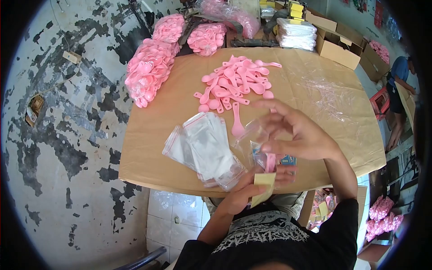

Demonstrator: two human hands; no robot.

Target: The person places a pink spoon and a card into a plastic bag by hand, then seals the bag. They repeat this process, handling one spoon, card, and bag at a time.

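Fingers of the left hand [242, 195] pinch a yellow card [264, 181] under the thumb, with a pink spoon [270, 163] just above it. On the right hand [300, 133] they curve apart, spread from a thumb touching or close to the spoon; I cannot tell which. Clear plastic [246, 136] hangs beside them, over the near part of the tabletop [146, 150].

A looser left pinch could let the card slide off the near edge; the limp plastic might fold or snag on the spoon, as it looks poorly supported.

Flat clear bags [203, 146] lie stacked beside the left hand. Plastic sacks [150, 74] at the far left bulge with pink spoons. Below, a floor box [308, 208] holds pink and yellow pieces; the contents of the brown carton [338, 53] cannot be told.
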